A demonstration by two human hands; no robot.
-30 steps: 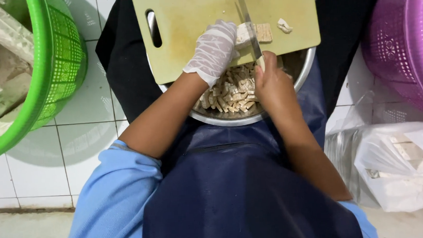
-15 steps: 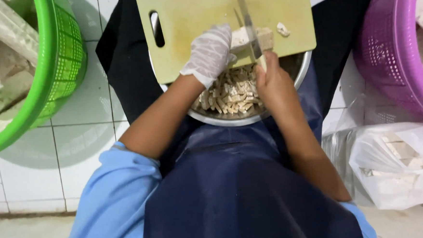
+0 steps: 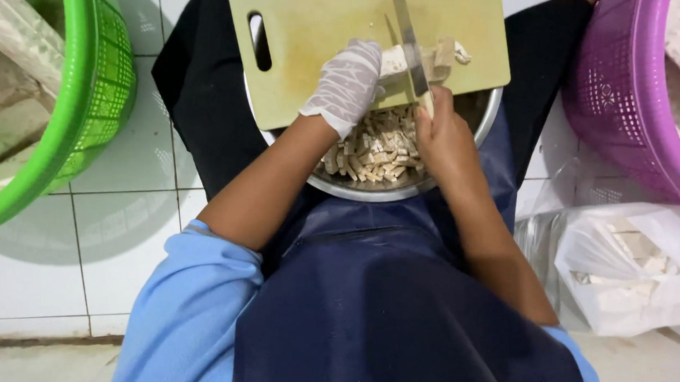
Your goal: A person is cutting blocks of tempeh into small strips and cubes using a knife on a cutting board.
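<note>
**Cutting a pale block on a board laid over a steel bowl**

The person sits on a white tiled floor point(image 3: 109, 226) with a yellow-green cutting board point(image 3: 324, 29) laid across the rim of a steel bowl point(image 3: 402, 189). Set like that, the near edge of the board hangs over the bowl, so cut pieces can drop straight in. The bowl already holds a heap of small pale strips point(image 3: 373, 150).

The left hand point(image 3: 346, 86) wears a thin white glove. Its fingers are curled and pressed down on the pale block point(image 3: 395, 60), pinning it near the board's near edge, just left of the blade. The curl keeps the fingertips tucked back from the cutting line.

The right hand point(image 3: 442, 135) is bare and closed around the handle of a knife point(image 3: 408, 48). The handle is hidden inside the fist. The blade runs away from the body and stands across the block, with a few cut bits point(image 3: 449, 53) lying just to its right.

A green basket point(image 3: 99, 110) stands to the left, holding large pale slabs. A purple basket point(image 3: 622, 99) stands to the right. Nearer the body on that side, a clear plastic bag point(image 3: 631, 269) lies open with white chunks inside. A dark blue apron point(image 3: 377, 305) covers the lap.
</note>
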